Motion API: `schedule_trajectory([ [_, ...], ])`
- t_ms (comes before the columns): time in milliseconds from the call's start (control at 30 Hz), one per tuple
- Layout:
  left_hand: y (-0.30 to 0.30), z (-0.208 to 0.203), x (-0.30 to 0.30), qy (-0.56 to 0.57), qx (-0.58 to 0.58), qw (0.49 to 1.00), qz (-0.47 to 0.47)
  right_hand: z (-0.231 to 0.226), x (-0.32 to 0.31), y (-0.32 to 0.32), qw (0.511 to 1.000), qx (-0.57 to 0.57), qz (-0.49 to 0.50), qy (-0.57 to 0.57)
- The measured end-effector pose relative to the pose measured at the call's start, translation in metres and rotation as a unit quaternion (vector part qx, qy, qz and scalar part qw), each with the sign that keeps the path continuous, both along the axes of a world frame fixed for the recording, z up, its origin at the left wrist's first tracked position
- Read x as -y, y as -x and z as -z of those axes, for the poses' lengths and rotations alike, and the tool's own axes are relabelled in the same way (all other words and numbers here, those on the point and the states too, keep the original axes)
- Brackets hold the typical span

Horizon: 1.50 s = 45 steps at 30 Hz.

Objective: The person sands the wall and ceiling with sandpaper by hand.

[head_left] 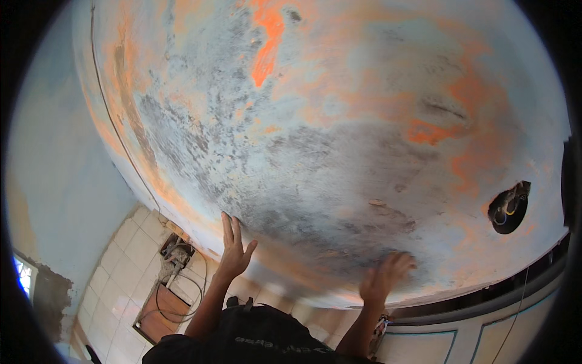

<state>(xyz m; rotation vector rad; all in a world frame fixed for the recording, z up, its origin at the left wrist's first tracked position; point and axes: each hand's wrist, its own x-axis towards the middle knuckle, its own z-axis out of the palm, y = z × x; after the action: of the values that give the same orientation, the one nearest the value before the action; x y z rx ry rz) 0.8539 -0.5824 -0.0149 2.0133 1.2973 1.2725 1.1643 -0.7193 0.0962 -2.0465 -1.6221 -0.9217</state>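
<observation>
A large wall [339, 176], patchy in pale blue, orange and dark grey, fills most of the head view. My left hand [236, 246] rests by the wall's lower left part, fingers stretched out and thumb apart, with nothing in it. Farther right, my right hand [386, 278] is at a dark grey smudged area low on the wall. Motion smears its fingers, so whether anything lies under them cannot be made out.
A dark round opening [509, 207] with wires sits at the wall's right. At lower left are white tiles [126, 233], a broken-out recess [176, 252] with loose cables and a brown panel [162, 312]. A panelled door-like surface [418, 347] stands at lower right.
</observation>
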Motion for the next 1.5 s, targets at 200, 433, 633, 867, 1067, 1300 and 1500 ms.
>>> schedule_trajectory([
  [200,-0.006,-0.015,0.03,0.045,0.002,0.996,0.082,0.001,-0.052,0.044,0.953,-0.13,-0.176,-0.209],
  [433,-0.006,-0.04,0.067,-0.124,0.151,0.964,0.179,0.001,-0.106,0.168,0.898,-0.086,-0.399,0.164],
  [633,0.019,-0.036,0.05,-0.237,0.15,0.942,0.185,0.003,-0.129,0.206,0.836,-0.209,-0.476,0.176],
  [867,0.016,-0.069,0.02,-0.309,0.126,0.913,0.236,0.005,-0.131,0.2,0.793,-0.287,-0.508,0.173],
  [1067,0.023,-0.058,0.016,-0.246,0.045,0.965,0.08,0.01,-0.136,0.189,0.72,-0.355,-0.578,0.146],
  [1300,-0.015,-0.063,0.012,-0.132,-0.066,0.989,-0.033,0.006,-0.138,0.182,0.679,-0.327,-0.652,0.079],
  [1500,-0.04,-0.064,0.007,-0.104,0.038,0.991,-0.081,-0.017,-0.092,0.143,0.741,-0.289,-0.602,-0.07],
])
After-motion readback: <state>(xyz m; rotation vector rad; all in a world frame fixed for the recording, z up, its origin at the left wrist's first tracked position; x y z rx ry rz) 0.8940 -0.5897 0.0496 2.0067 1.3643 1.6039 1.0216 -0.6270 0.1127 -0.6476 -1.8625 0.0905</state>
